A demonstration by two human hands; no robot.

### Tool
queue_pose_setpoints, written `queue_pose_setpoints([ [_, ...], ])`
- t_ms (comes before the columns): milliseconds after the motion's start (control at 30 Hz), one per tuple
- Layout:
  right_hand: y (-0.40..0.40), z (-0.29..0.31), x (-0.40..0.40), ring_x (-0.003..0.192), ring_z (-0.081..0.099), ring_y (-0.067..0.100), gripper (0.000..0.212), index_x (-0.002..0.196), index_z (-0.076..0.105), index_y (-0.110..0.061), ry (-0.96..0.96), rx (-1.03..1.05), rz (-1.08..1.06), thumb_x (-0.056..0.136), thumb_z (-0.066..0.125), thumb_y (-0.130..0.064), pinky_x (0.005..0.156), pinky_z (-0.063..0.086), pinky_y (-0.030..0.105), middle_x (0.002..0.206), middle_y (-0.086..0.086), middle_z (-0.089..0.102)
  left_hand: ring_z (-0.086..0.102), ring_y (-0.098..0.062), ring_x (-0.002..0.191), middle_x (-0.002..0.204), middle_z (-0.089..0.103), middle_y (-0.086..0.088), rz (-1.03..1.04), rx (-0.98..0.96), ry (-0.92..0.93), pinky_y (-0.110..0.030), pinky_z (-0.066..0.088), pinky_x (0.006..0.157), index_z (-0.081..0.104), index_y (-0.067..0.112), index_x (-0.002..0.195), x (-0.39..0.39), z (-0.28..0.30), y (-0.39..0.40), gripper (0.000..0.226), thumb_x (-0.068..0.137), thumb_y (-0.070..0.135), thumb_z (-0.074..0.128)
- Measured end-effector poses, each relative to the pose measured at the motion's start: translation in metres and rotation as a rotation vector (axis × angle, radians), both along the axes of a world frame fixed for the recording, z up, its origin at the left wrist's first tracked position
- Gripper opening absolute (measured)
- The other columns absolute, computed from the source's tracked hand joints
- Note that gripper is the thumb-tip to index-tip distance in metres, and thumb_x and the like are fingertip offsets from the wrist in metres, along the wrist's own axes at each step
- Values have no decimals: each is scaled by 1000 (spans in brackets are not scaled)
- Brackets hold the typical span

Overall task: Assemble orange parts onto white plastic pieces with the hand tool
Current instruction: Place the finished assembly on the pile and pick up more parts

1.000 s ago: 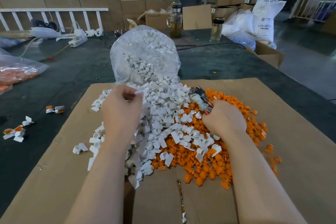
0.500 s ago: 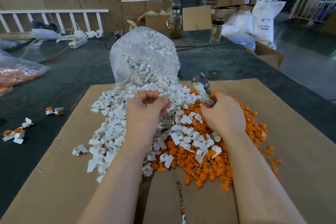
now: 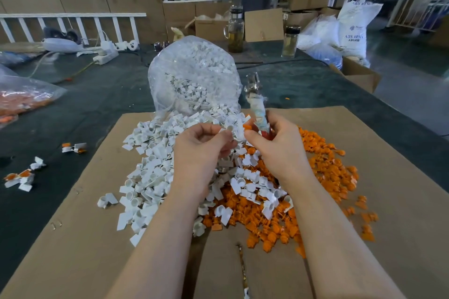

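Tool head blurred; type not readable. Lower handle of hand tool hidden inside right hand, whose grip is wrapped round the taped shaft, with a small orange part at the fingertips. Left hand grip narrow, pinching a white plastic piece; its shape is hard to make out. Both hands held above mixed white pile and orange pile on cardboard sheet on the desk. Clear bag of white pieces behind, mouth spilling onto the sheet.
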State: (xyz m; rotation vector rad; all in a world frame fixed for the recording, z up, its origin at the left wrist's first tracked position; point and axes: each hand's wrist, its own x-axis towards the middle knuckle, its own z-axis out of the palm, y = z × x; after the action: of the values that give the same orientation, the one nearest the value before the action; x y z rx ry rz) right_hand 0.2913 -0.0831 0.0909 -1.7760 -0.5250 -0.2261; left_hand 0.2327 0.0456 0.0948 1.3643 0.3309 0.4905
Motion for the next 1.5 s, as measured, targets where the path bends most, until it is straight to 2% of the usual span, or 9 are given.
queue_pose_setpoints([
  [100,3,1,-3,66,58,-10,23,85,61,-29,-11,83,49,87,67,-7,59,43,6,72,-28,64,75,-18,67,66,74,-5,-1,15,5,-23,59,60,66,9,81,0,0,-2,10,85,5,74],
  [233,5,0,-4,67,59,-5,16,85,64,-25,-1,133,61,87,68,-10,62,45,9,73,-18,65,74,-18,66,69,74,-10,-4,-30,-2,-22,58,60,67,3,85,-2,1,-3,8,84,4,74],
  [367,8,-2,-5,78,66,1,10,90,65,-23,-4,107,63,89,68,-14,68,50,13,82,-8,70,74,-17,65,74,75,-16,-22,-87,6,-21,57,58,69,-1,88,-2,3,-3,8,83,3,74],
  [600,12,-5,-4,73,63,-4,11,97,63,-24,-88,2,-63,89,70,-25,63,46,10,79,-16,65,75,-19,66,70,74,-12,-32,-132,-26,-23,59,61,70,3,83,-2,4,-5,4,84,0,72],
  [767,13,-6,-5,80,66,2,11,95,60,-29,-109,-15,-100,89,70,-28,73,56,29,84,-15,67,75,-20,67,72,75,-14,-17,-118,-56,-24,59,60,71,2,84,-3,5,-5,5,81,0,75],
  [967,13,-5,-7,78,66,4,13,94,60,-30,-125,-14,-110,88,71,-26,71,58,34,81,-14,66,75,-22,71,74,75,-12,14,3,-78,-23,57,62,73,6,83,-3,2,-4,6,81,3,77],
  [1167,14,-5,-7,77,65,3,12,95,61,-27,-141,-60,-128,88,70,-28,68,57,34,81,-15,66,75,-16,70,71,75,-3,64,156,-72,-22,58,65,74,13,81,-3,1,-2,7,80,9,80],
  [1267,15,-4,-7,78,65,4,11,95,62,-27,-132,-82,-121,88,70,-27,69,57,35,82,-15,67,75,-19,73,71,75,-2,100,186,-55,-31,61,71,74,19,77,-2,0,-3,11,79,11,80],
  [1500,11,-2,-6,65,58,3,10,96,65,-23,-104,-138,-62,88,67,-18,56,44,20,74,-11,64,73,-17,71,69,74,2,157,224,-37,-34,62,70,71,23,74,0,-1,-5,13,79,17,82],
])
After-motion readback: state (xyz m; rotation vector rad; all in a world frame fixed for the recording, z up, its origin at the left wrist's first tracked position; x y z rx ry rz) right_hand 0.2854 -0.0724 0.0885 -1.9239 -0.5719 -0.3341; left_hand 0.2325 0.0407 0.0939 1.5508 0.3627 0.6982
